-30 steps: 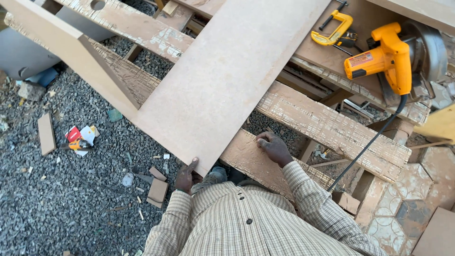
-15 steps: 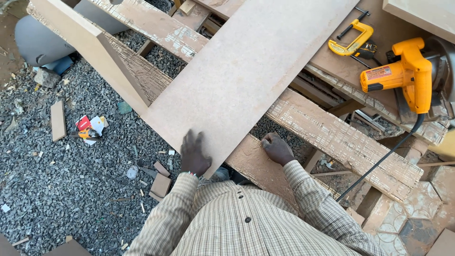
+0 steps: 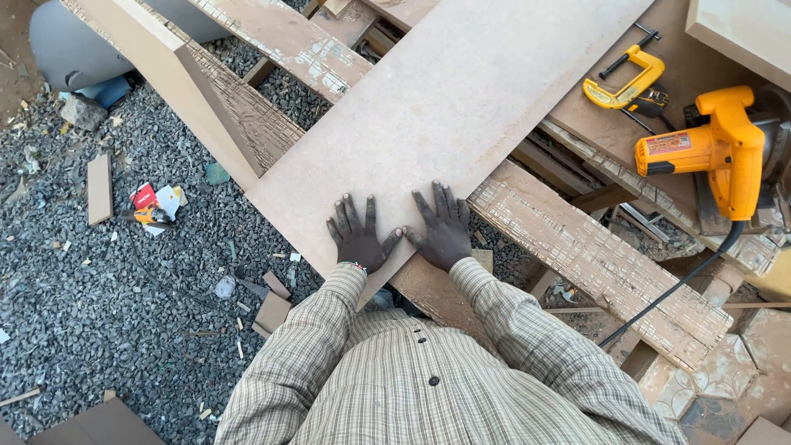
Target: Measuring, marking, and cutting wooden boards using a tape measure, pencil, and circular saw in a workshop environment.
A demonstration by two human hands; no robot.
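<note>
Brown fibreboard panel lies across rough planks, its near edge pinned flat under the left hand and right hand, fingers spread, gripping nothing, steadying it.

Camera: sat on my head, the only view.
Facing: it looked steeply down over my chest.
Nearness: close; my left hand and right hand lay near centre, toward 6 o'clock.
</note>
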